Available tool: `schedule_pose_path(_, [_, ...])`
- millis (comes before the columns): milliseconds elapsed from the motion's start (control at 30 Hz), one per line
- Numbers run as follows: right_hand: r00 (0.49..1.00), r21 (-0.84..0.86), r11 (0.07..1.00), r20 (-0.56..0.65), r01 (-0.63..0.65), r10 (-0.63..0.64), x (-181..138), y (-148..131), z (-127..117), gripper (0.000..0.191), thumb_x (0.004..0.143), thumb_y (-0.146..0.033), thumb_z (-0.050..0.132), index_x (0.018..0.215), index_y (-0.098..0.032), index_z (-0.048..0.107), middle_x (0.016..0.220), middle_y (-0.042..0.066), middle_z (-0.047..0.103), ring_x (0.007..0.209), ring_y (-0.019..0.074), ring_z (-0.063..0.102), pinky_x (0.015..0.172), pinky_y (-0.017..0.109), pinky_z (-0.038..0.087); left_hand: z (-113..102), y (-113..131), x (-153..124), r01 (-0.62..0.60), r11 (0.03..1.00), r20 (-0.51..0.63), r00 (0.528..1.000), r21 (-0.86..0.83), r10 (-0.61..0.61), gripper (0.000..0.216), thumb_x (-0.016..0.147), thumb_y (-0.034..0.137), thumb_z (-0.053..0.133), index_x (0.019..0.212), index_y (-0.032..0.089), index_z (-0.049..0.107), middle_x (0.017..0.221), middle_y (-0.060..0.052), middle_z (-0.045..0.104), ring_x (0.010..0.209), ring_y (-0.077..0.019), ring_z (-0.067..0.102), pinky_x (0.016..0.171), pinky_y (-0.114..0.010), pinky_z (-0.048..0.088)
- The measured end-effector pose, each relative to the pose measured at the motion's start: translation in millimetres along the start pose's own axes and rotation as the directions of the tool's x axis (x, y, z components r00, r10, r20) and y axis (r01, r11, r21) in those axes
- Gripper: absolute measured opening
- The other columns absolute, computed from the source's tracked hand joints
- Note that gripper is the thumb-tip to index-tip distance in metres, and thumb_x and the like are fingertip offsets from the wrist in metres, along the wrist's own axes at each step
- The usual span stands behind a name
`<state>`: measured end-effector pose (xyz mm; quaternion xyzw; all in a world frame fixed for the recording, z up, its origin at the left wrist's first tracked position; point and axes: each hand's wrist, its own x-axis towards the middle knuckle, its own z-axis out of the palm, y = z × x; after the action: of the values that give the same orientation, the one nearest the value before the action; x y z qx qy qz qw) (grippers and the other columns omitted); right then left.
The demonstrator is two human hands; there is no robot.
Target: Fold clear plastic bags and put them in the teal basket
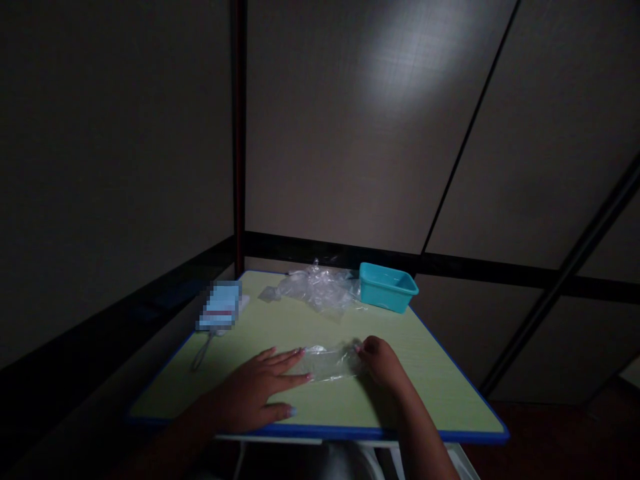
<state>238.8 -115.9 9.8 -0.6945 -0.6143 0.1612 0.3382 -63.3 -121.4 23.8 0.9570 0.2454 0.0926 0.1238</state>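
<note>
A clear plastic bag point(330, 364) lies stretched out on the light green tabletop point(280, 323) near the front. My left hand point(260, 390) rests flat with its fingers spread, the fingertips on the bag's left end. At the other end, my right hand point(381, 360) has its fingers pinched together on the bag's edge. The plastic between the two hands looks flat and slightly wrinkled.
Behind the hands sits a crumpled heap of clear plastic bags point(320, 288). A turquoise plastic basket point(385, 288) stands at the back right edge. On the left edge lies a blurred-out phone-like item point(220, 307) with a looped strap point(201, 353). Walls rise behind and left.
</note>
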Motion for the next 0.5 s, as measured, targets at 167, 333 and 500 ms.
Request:
schedule_pose_path(167, [0.999,0.335,0.942,0.010,-0.032,0.031,2.2,-2.7,2.7,0.024,0.067,-0.039,0.052,0.059,-0.020,0.040,0.050,-0.002,0.050,0.049,0.0125,0.047,0.047,0.023,0.034,2.2,-3.3,0.8,-0.025,0.999,-0.015,1.000,-0.021,0.024,0.059,0.081,0.049,0.051,0.133,0.043,0.025,0.145,0.002,0.018,0.130,-0.0283,0.023,0.104,-0.050,0.018])
schedule_pose_path(333, [0.996,0.523,0.848,0.068,-0.080,0.053,2.2,-21.7,-1.6,0.028,0.063,-0.043,0.056,0.060,-0.020,0.041,0.050,-0.002,0.051,0.047,0.0119,0.048,0.046,0.023,0.036,3.5,-4.9,0.6,-0.018,1.000,-0.007,1.000,-0.007,0.018,0.060,0.081,0.051,0.050,0.134,0.042,0.024,0.146,0.001,0.018,0.131,-0.0288,0.022,0.104,-0.051,0.018])
schedule_pose_path(500, [0.990,0.591,0.796,0.122,-0.130,0.071,1.5,-50.6,-5.2,0.024,0.063,-0.040,0.055,0.061,-0.018,0.046,0.054,-0.002,0.052,0.050,0.0099,0.047,0.049,0.021,0.034,0.5,-0.4,0.9,-0.002,1.000,0.011,1.000,0.024,0.002,0.062,0.080,0.053,0.049,0.135,0.042,0.022,0.146,0.001,0.018,0.131,-0.0296,0.022,0.104,-0.053,0.018])
